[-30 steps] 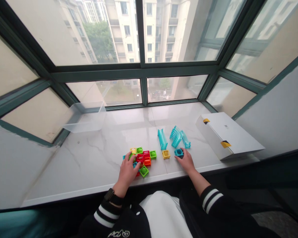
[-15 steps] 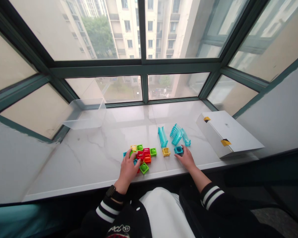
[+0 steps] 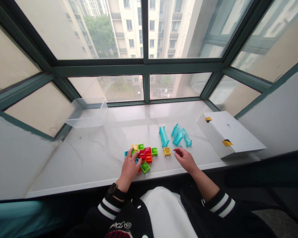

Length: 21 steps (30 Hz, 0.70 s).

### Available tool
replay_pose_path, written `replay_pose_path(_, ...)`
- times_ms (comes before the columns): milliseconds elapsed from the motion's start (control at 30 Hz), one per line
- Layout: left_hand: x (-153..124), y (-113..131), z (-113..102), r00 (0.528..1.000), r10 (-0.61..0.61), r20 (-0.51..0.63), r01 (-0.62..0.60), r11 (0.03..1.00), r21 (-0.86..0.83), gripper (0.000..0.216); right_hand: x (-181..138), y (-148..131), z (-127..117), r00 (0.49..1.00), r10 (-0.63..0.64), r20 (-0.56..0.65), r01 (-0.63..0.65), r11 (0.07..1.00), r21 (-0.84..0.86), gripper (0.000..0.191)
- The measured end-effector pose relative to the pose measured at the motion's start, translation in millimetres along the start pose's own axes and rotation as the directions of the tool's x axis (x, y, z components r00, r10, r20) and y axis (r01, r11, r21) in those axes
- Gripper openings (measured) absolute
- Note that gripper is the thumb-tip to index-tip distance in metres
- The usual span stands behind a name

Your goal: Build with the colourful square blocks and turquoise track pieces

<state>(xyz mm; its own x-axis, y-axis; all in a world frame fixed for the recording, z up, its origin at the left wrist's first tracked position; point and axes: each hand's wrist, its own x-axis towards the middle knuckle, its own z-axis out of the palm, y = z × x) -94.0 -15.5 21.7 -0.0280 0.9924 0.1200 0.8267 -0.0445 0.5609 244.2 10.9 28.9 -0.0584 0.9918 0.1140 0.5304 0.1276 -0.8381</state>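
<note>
While your left hand (image 3: 130, 168) curled over the colored blocks (image 3: 145, 153), fingers touching them, your right hand (image 3: 186, 159) hung empty, fingers half open, near a yellow block (image 3: 167, 151).

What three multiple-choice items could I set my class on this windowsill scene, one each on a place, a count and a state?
1. Where is the clear plastic tub?
A. Left of the coloured blocks, by the window
B. On top of the white cardboard box
C. Right of the white cardboard box

2. How many turquoise ribbed pieces lie on the sill?
A. Two
B. Five
C. Three

3. What are the hands doing?
A. Both are lifting the white cardboard box
B. The left hand rests on the coloured blocks; the right hand holds nothing
C. Both are inside the clear plastic tub

Answers:
1. A, since the tub stands at the sill's far left, against the glass.
2. C, since three separate pieces lie beyond the right hand.
3. B, since the left fingers touch the blocks and the right hand shows nothing held.
</note>
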Motion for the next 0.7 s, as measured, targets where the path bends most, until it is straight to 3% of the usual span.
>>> replay_pose_path(133, -1, 1, -2, 1.000, -0.006, 0.018, 0.006, 1.000, -0.018, 0.035, 10, -27, 46, 0.977, -0.139, 0.159, 0.130, 0.989, 0.063, 0.035)
replay_pose_path(233, -2, 1, -3, 0.999, 0.000, 0.038, 0.001, 1.000, -0.023, 0.036, 19, -47, 81, 0.931, -0.206, 0.301, 0.220, 0.975, -0.015, 0.055)
replay_pose_path(367, -3, 1, -1, 0.999, 0.005, 0.041, -0.005, 1.000, -0.005, 0.036, 28, -68, 115, 0.903, -0.208, 0.377, 0.276, 0.952, -0.135, 0.057)
replay_pose_path(500, -3, 3, -1, 1.000, 0.012, 0.028, -0.012, 1.000, 0.017, 0.037, 30, -73, 127, 0.908, -0.177, 0.380, 0.269, 0.941, -0.204, 0.046)
replay_pose_path(700, -4, 8, -4, 0.999, -0.010, 0.052, 0.006, 0.997, 0.083, 0.031, 28, -68, 125, 0.922, -0.158, 0.354, 0.254, 0.936, -0.244, 0.042)
